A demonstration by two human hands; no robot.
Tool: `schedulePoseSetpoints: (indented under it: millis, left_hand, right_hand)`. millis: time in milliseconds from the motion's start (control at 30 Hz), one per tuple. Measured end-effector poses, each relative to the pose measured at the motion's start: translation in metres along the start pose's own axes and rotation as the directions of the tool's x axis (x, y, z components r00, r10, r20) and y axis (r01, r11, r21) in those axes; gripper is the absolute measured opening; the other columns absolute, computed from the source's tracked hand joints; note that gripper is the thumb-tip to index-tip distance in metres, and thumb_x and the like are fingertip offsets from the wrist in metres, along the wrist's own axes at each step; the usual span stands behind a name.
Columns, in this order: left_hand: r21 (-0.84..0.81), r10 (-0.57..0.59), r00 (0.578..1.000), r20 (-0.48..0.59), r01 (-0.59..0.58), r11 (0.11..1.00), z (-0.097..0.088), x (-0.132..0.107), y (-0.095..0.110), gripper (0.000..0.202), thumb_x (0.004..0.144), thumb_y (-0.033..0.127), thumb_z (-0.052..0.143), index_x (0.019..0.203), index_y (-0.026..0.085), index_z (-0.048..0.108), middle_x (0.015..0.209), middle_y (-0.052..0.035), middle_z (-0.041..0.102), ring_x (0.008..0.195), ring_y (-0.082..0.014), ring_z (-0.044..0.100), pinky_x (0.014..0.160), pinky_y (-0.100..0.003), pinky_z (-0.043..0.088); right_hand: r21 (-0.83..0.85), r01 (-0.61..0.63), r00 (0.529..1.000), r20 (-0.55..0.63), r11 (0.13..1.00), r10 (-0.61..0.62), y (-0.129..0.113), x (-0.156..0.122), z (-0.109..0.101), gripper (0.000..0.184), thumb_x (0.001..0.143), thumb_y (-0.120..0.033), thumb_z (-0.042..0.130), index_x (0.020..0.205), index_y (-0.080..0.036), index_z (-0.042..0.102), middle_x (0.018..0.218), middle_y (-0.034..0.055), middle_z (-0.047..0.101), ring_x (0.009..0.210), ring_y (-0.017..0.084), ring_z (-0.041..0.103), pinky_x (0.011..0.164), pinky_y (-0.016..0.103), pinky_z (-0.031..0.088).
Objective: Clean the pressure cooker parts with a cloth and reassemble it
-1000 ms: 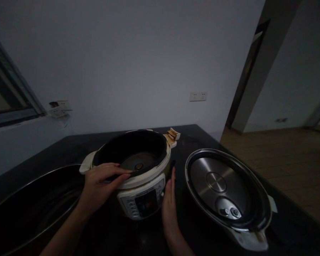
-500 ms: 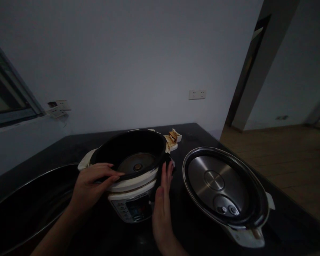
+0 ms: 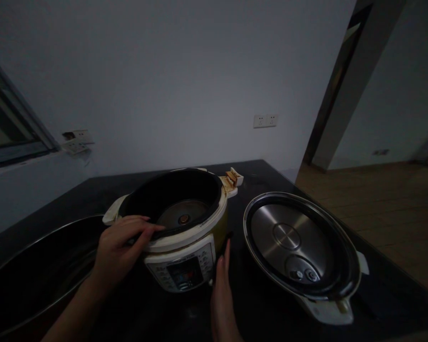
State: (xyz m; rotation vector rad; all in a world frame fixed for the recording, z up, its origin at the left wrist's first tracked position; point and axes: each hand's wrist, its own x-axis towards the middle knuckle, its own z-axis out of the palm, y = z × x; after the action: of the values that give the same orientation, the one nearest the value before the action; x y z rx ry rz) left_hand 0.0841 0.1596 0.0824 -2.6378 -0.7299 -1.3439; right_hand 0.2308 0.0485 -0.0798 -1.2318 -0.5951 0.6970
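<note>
An electric pressure cooker (image 3: 185,256) with a white rim and a front control panel stands uncovered on the dark counter. Its black inner wall and round bottom plate show. My left hand (image 3: 119,247) pinches the cooker's front-left rim between thumb and fingers. Low at the cooker's right side is my right hand (image 3: 221,294), its fingers straight and close together. A dark, cloth-like piece (image 3: 229,235) shows at its fingertips; most of it blends into the counter. To the right lies the cooker's lid (image 3: 287,237), metal underside up.
A large dark pan (image 3: 39,247) with a thin bright rim stands at the left. Wall sockets (image 3: 266,121) are on the wall behind the counter (image 3: 249,173). A stained hinge bracket (image 3: 231,179) sticks out from the cooker's back right. The counter's right edge borders the floor.
My right hand, with the dark cloth-like piece, has slid down the cooker's right side, baring the rim and panel there. My left hand keeps its grip on the rim.
</note>
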Motion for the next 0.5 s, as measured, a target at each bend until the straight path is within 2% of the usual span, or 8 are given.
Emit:
schedulePoseSetpoints:
  millis: [100, 200, 300, 400, 500]
  left_hand:
    - [0.094, 0.089, 0.995, 0.041, -0.092, 0.991, -0.001, -0.001, 0.010, 0.025, 0.094, 0.023, 0.048, 0.089, 0.019, 0.072, 0.084, -0.0012, 0.076, 0.081, -0.0174, 0.070, 0.080, -0.030, 0.053]
    - [0.166, 0.145, 0.986, 0.085, -0.157, 0.974, 0.003, 0.002, 0.032, 0.025, 0.096, 0.023, 0.045, 0.096, 0.016, 0.069, 0.092, -0.0046, 0.076, 0.084, -0.0186, 0.070, 0.086, -0.033, 0.051]
    - [0.206, 0.084, 0.989, 0.126, -0.109, 0.972, 0.014, 0.009, 0.060, 0.025, 0.096, 0.024, 0.045, 0.106, 0.015, 0.066, 0.095, -0.0053, 0.075, 0.084, -0.0200, 0.069, 0.078, -0.035, 0.050]
    - [0.276, 0.017, 0.987, 0.161, -0.061, 0.959, 0.030, 0.021, 0.084, 0.025, 0.094, 0.023, 0.046, 0.108, 0.015, 0.065, 0.092, -0.0062, 0.074, 0.080, -0.0224, 0.068, 0.071, -0.037, 0.049]
    - [0.394, -0.051, 0.980, 0.191, -0.028, 0.919, 0.043, 0.032, 0.096, 0.018, 0.092, 0.024, 0.051, 0.094, 0.015, 0.066, 0.081, -0.0058, 0.073, 0.072, -0.0237, 0.068, 0.068, -0.037, 0.047]
  right_hand:
    - [-0.035, 0.022, 1.000, -0.014, 0.999, -0.023, -0.007, -0.023, 0.008, 0.063, 0.096, -0.056, 0.035, 0.152, -0.034, 0.019, 0.162, -0.0038, 0.007, 0.149, 0.020, 0.002, 0.120, 0.049, 0.006]
    - [-0.042, 0.155, 0.988, 0.017, 0.987, -0.154, -0.031, -0.024, 0.012, 0.054, 0.097, -0.051, 0.035, 0.149, -0.037, 0.027, 0.161, -0.0062, 0.012, 0.149, 0.020, 0.005, 0.121, 0.049, 0.006]
    - [-0.024, 0.218, 0.970, 0.118, 0.976, -0.214, -0.060, -0.002, 0.010, 0.056, 0.096, -0.054, 0.038, 0.148, -0.036, 0.031, 0.161, -0.0053, 0.014, 0.149, 0.021, 0.001, 0.120, 0.051, 0.003]
    - [0.056, 0.190, 0.979, 0.068, 0.980, -0.194, -0.076, 0.031, 0.008, 0.059, 0.095, -0.058, 0.034, 0.149, -0.034, 0.029, 0.161, -0.0059, 0.015, 0.149, 0.018, 0.003, 0.120, 0.048, 0.001]
    - [0.185, 0.113, 0.993, 0.021, 0.976, -0.118, -0.072, 0.058, 0.004, 0.059, 0.094, -0.060, 0.033, 0.148, -0.035, 0.032, 0.159, -0.0061, 0.022, 0.148, 0.016, 0.015, 0.120, 0.044, 0.011]
